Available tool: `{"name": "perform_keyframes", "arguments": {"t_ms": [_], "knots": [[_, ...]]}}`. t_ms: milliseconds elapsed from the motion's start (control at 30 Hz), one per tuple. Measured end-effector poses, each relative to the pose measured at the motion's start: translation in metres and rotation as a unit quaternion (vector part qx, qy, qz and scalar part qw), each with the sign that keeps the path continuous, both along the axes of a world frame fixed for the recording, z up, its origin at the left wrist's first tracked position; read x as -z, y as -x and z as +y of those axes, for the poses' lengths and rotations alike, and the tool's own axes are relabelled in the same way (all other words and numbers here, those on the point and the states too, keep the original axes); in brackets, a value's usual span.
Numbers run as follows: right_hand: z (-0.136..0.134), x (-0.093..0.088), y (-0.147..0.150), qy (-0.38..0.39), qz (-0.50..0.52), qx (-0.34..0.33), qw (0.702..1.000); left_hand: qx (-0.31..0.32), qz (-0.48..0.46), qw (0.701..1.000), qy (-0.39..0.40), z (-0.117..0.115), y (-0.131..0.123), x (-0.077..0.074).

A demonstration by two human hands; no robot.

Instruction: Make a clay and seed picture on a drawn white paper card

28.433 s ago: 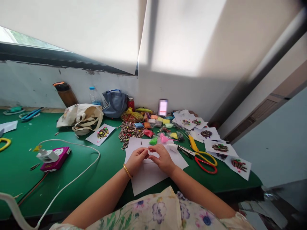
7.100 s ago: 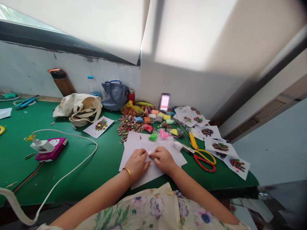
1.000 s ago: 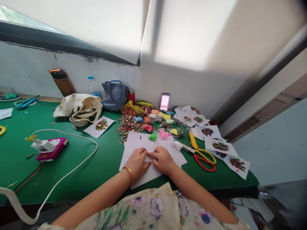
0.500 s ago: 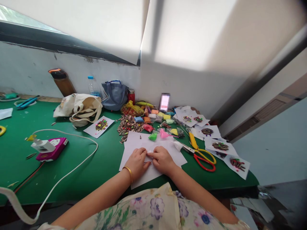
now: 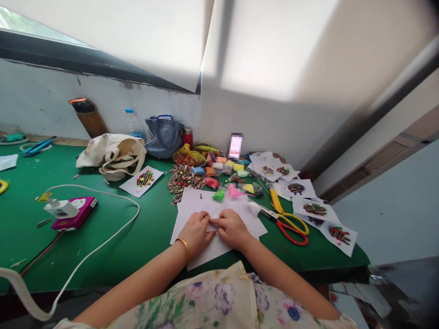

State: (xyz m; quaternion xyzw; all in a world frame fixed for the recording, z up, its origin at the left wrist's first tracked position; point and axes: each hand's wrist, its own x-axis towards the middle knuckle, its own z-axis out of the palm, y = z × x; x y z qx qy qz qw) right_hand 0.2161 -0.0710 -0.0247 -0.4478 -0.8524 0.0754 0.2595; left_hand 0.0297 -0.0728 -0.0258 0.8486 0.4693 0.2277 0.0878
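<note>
My left hand (image 5: 197, 230), with a gold bangle on the wrist, and my right hand (image 5: 231, 228) rest side by side on white paper sheets (image 5: 202, 203) on the green table (image 5: 137, 237). Their fingers are curled and pressed down on a small white piece of paper between them; the fingertips meet over it. Just beyond the sheets lie small packets of coloured clay (image 5: 218, 195) and a heap of striped sunflower seeds (image 5: 183, 178).
Yellow and red scissors (image 5: 286, 219) lie right of my hands, with seed pictures on paper (image 5: 313, 210) beyond. A pink device with a white plug (image 5: 70, 212) and a white cable (image 5: 113, 237) lie to the left. Bags (image 5: 115, 157) and bottles (image 5: 132, 123) stand at the wall.
Over the last second the hands have barely shifted on the paper. Much earlier they were raised a little above the sheet; now they press down on it.
</note>
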Motion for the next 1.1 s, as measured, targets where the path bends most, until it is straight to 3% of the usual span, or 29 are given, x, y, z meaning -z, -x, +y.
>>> {"name": "perform_keyframes", "arguments": {"t_ms": [133, 467, 833, 1100], "knots": [[-0.001, -0.001, 0.0, 0.003, -0.003, -0.004, 1.0, 0.0, 0.008, 1.0, 0.0, 0.0, 0.0, -0.001], [0.008, 0.004, -0.007, 0.014, 0.119, 0.027, 0.992, 0.005, -0.011, 1.0, 0.011, 0.0, 0.001, -0.001], [0.01, 0.005, -0.006, 0.033, 0.113, 0.047, 0.992, 0.032, -0.004, 0.999, -0.002, -0.002, 0.002, -0.006], [0.01, 0.007, -0.007, 0.025, 0.115, 0.047, 0.992, 0.009, -0.001, 1.0, -0.003, 0.0, 0.002, -0.001]]}}
